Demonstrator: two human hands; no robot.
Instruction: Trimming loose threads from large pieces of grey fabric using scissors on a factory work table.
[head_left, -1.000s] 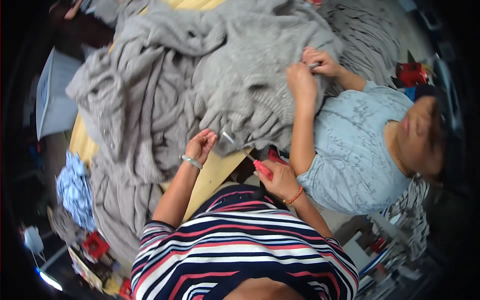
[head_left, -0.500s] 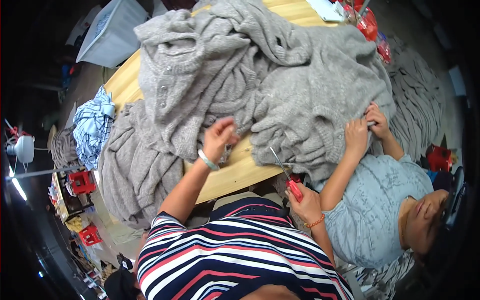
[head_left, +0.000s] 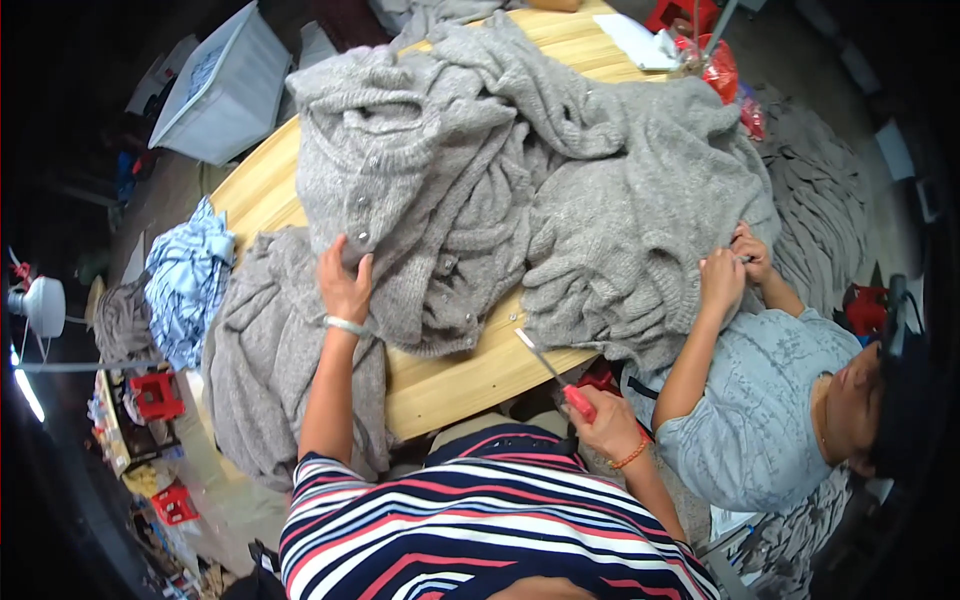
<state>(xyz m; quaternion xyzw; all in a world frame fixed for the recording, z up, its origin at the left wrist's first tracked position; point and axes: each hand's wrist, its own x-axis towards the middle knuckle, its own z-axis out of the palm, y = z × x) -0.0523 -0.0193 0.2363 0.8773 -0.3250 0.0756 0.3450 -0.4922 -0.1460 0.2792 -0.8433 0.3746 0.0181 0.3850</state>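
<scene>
Grey knit cardigans with small buttons lie heaped on the wooden table (head_left: 440, 392). My left hand (head_left: 345, 292) is at the near left edge of the upper cardigan (head_left: 380, 170), thumb and fingers apart at the knit beside its buttons. In my right hand (head_left: 610, 430), near the table's front edge, is a red-handled tool (head_left: 580, 402) with a long thin metal shaft. Its tip points up and left over bare wood, apart from the fabric. Another grey knit garment (head_left: 290, 340) hangs over the table's left side.
At my right a co-worker (head_left: 750, 400) handles the grey knit pile (head_left: 650, 200) with both hands. Blue checked cloth (head_left: 190, 280) lies at the left. A white bin (head_left: 225, 90) stands far left, and red plastic bags (head_left: 718, 70) are far right.
My left hand has moved left, from the gap between the piles to the upper cardigan's edge. The tool in my right hand has shifted slightly left and down in view.
</scene>
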